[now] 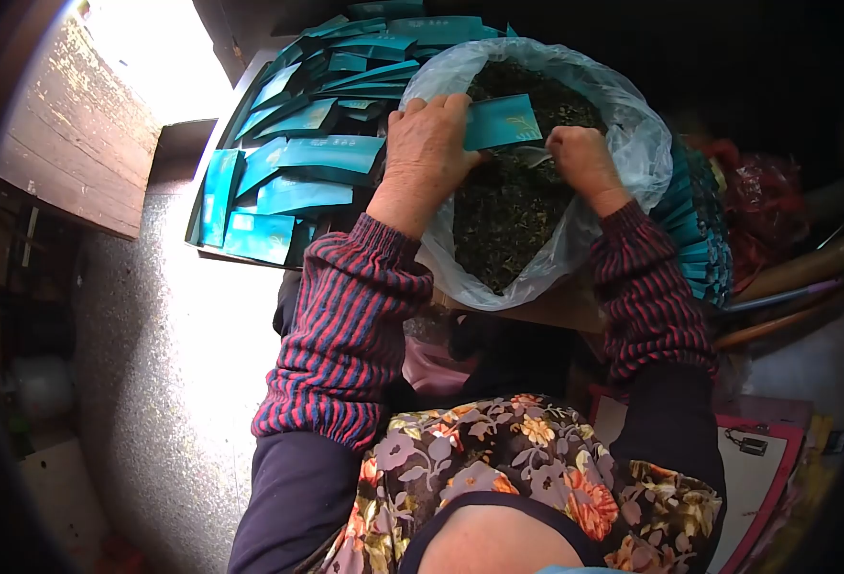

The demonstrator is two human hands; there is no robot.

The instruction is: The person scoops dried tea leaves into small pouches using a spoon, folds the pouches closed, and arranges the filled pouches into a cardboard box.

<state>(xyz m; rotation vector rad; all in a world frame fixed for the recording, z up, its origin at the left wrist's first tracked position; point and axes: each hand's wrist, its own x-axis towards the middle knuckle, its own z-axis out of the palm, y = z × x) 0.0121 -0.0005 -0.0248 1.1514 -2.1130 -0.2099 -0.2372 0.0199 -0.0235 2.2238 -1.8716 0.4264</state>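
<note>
My left hand [426,145] grips a teal packet [503,121] by its left end, with the thumb underneath. The packet lies sideways above dark dried leaves [510,225], which look like loose tea. These leaves fill a clear plastic bag [640,158] whose mouth is spread wide. My right hand [584,161] is closed just beyond the packet's right end, over the leaves. Its fingertips are pressed together, and what they hold, if anything, cannot be made out. A small pale strip shows between the two hands, below the packet.
Left of the bag, a shallow box [250,256] holds many similar teal packets [331,153]. More teal packets [694,225] stand stacked at the bag's right. Beyond them is a red plastic bag [766,196]. A wooden panel [82,115] stands at the far left above the speckled floor [168,383].
</note>
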